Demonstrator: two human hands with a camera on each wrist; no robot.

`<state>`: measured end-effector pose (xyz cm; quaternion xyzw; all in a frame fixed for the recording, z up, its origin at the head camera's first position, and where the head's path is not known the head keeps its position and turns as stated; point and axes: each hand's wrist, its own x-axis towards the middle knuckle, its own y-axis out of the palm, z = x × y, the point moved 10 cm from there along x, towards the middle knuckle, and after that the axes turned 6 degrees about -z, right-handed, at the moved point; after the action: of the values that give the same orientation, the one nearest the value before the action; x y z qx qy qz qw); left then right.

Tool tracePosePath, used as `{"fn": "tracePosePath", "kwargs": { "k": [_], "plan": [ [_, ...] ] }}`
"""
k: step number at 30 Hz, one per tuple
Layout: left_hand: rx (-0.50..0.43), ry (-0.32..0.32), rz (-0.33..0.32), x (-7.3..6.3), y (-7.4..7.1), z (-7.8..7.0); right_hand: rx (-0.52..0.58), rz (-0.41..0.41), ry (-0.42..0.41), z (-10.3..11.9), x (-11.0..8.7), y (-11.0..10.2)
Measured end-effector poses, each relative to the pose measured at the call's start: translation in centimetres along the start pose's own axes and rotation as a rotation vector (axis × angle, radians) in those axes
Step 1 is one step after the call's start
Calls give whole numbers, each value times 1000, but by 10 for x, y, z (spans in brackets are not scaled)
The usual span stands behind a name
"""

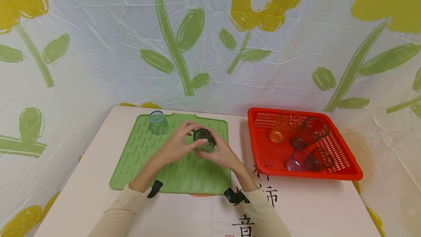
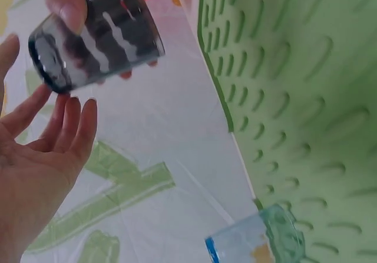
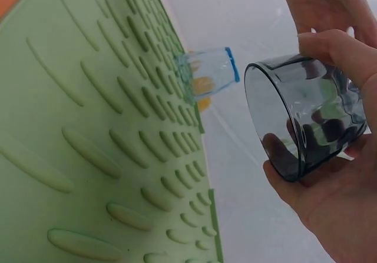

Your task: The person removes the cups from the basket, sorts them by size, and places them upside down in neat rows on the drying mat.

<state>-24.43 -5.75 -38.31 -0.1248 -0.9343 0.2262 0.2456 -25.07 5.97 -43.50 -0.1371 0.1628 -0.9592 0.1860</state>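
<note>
A dark grey glass (image 3: 306,116) is in my right hand (image 1: 221,153), whose thumb and fingers wrap its side. It is held upside down over the green ribbed mat (image 1: 131,156), with its rim facing the mat in the right wrist view. My left hand (image 2: 41,163) is spread at the glass's base end, fingers loosely extended and fingertips right at the base edge. On the mat's far left part stands a clear bluish glass (image 1: 158,123), also upside down, its blue base on top.
To the right sits a red plastic basket (image 1: 258,156) with several glasses in it, among them an amber glass (image 1: 284,123) and a purple glass (image 1: 297,161). The white table cover (image 1: 184,215) carries black characters. A flowered cloth (image 1: 125,65) hangs behind the table.
</note>
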Motion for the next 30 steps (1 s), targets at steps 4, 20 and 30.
{"fn": "tracePosePath", "kwargs": {
  "k": [4, 20, 30],
  "plan": [
    [27, -16, -35, -6, -14, 9, -14, -30, 43, -6, 6, -3],
    [144, -39, -143, -38, -62, 57, -38, -127, 55, -17, 47, -6],
    [175, -58, -175, -60, -82, 82, -32, -138, 86, -26, 69, 8]
  ]
}}
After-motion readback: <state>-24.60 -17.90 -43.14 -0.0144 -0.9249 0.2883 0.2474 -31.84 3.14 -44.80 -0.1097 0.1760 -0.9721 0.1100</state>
